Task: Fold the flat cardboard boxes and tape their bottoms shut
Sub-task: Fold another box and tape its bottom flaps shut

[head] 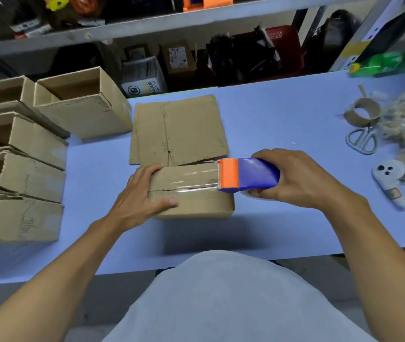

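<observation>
Cardboard box (pixel 191 193), folded and bottom-up, sits mid-worktop (pixel 282 114) just below a flat box blank (pixel 179 130) at 12 o'clock. Left hand (pixel 139 193), fingers spread straight and pressing, pins its 9 o'clock end so the flaps stay closed. Right hand (pixel 295 178), fingers wrapped around the tape dispenser (pixel 245 175), holds it at the 3 o'clock edge, clear tape lying along the seam.

Place: I was looking at a packing or stockroom bench.
Evidence: folded cartons (pixel 21 174) stacked left, a blue worktable (pixel 282 114), cluttered storage shelves (pixel 147 25) behind it.
</observation>
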